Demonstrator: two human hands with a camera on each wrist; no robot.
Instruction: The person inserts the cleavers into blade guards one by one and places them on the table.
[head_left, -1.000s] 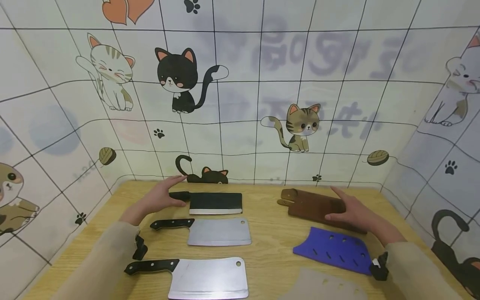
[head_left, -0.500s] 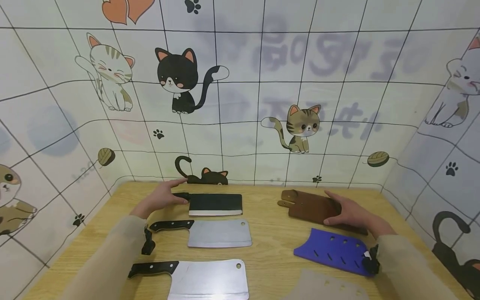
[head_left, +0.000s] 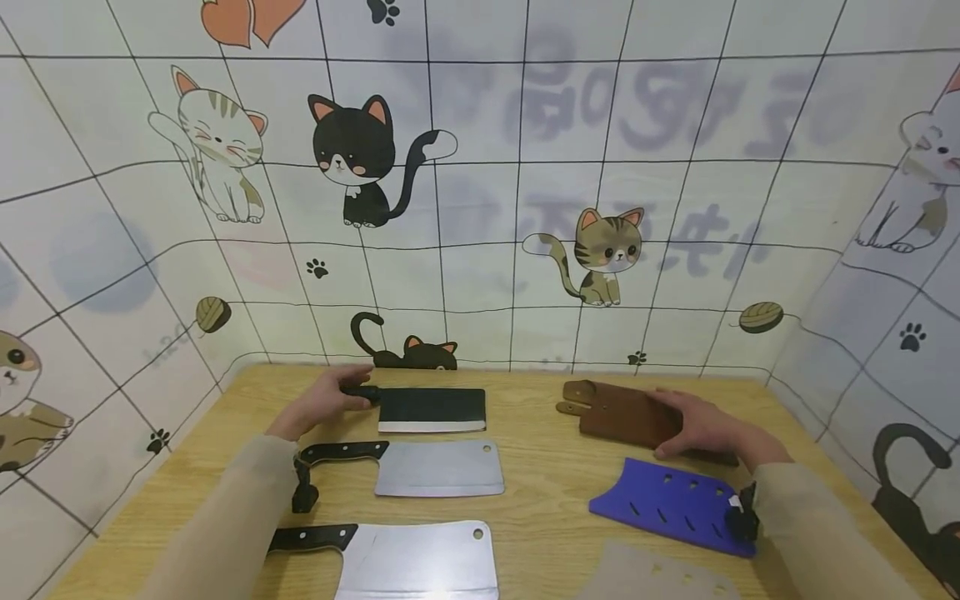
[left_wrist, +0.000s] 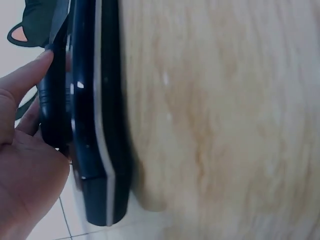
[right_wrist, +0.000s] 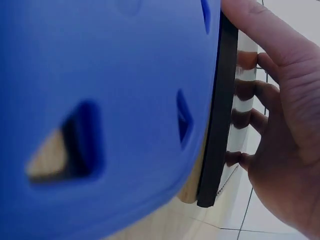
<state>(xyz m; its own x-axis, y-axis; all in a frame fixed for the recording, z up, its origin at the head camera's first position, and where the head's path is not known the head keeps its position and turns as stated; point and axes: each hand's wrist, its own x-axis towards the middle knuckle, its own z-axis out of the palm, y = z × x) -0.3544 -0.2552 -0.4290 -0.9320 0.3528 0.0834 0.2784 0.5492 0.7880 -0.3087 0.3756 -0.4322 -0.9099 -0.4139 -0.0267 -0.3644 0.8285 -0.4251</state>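
The dark cleaver [head_left: 432, 408] lies flat at the back of the counter [head_left: 540, 433], left of the middle, its rectangular blade nearly black over most of its face with a bright strip along the near edge, and its black handle [left_wrist: 54, 105] pointing left. Well apart on the right, also toward the back, the brown sheath [head_left: 626, 414] lies at a slant, long and smooth like leather, with two short strap ends at its left end and its other end reaching under the palm. In front of the dark cleaver lie the middle cleaver [head_left: 442, 468] and the near cleaver [head_left: 416, 562], both silvery with riveted black handles and a hole at the blade's upper right corner. In front of the brown sheath are the slotted blue sheath [head_left: 667, 504] and a pale sheath [head_left: 652, 575], partly cut off by the bottom of the view. Both arms reach forward in pale sleeves [head_left: 232, 508], wide apart. The left hand [head_left: 327, 393] comes in from the left, thumb on the near side of the dark cleaver's handle and fingers bent round the far side, barely parted. The right hand [head_left: 705, 425] spans the brown sheath from above, thumb at its near edge and fingers curved over its far edge, holding it; how firmly either of the hands grips cannot be told
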